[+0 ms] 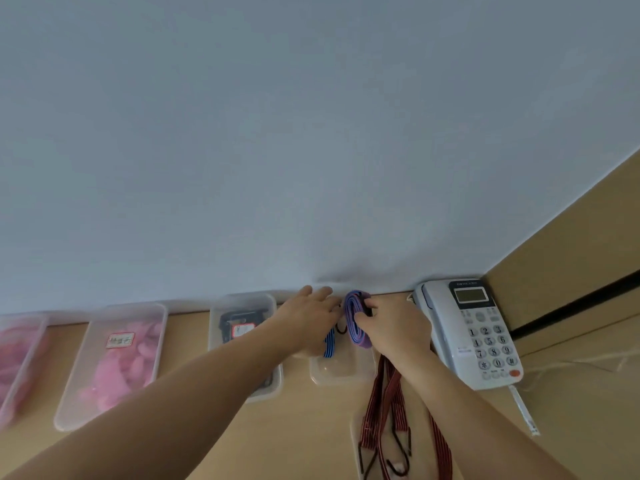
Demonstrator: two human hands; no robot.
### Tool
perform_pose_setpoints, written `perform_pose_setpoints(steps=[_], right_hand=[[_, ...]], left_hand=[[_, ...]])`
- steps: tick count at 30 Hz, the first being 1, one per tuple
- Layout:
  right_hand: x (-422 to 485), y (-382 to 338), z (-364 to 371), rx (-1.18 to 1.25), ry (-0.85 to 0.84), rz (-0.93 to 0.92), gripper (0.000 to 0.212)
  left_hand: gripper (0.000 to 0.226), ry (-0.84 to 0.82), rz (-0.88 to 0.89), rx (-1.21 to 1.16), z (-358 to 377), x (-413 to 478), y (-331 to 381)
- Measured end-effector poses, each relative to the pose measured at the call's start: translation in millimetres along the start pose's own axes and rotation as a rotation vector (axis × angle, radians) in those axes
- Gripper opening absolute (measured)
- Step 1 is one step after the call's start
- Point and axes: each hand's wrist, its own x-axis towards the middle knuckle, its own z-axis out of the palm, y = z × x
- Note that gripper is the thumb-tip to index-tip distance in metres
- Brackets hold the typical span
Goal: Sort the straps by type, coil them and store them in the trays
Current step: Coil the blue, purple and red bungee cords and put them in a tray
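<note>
- Purple-and-blue webbing is the thing to watch: the coil (355, 320) stands on edge right between the two hands, with its long oval running away from the person toward the wall.
- The right hand (394, 327) has its fingers curled round the coil's far side and grips it, so that's clearly the nearer, controlling hand.
- The left hand (308, 315) comes in from the other side with the fingers on top looking fairly straight. A blue striped tail (329, 344) hangs from underneath it, but honestly I can't tell whether the thumb pinches it or the hand just rests against it.
- A small black hook (341, 329) shows in the gap between the hands, just beside the coil.
- The clear tray (341, 374) sits directly below both hands, so my guess is the coil only has to go straight down and get laid flat. The loose tail probably needs tucking in first or it'll spring open.
- Red striped straps (391, 393) with hooks lie under the right wrist, closer to the person, uncoiled as far as I can see. They'd be next up, I reckon.
- Outside the right hand there's a desk phone (478, 334). Outside the left hand there's a tray with a black strap (242, 327), then a tray of pink stuff (121, 358) further off.
</note>
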Motion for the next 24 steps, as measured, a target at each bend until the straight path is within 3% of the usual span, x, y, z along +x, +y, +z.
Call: perform_pose_setpoints(steps=[3,12,24], right_hand=[[2.7,0.1,3.8,-0.042,0.008,0.007,0.018],[0.4,6.4,15.8,-0.079,0.038,-0.029,0.022],[9.1,-16.3,31.9,-0.156,0.044,-0.109,0.021]], left_hand=[[0.053,0.029,0.017,0.034,-2.0,5.2,-2.8],[0.052,-0.013,0.087,-0.024,2.0,5.9,-13.5],[0.031,-0.021,-0.001,-0.180,3.9,-5.0,-15.7]])
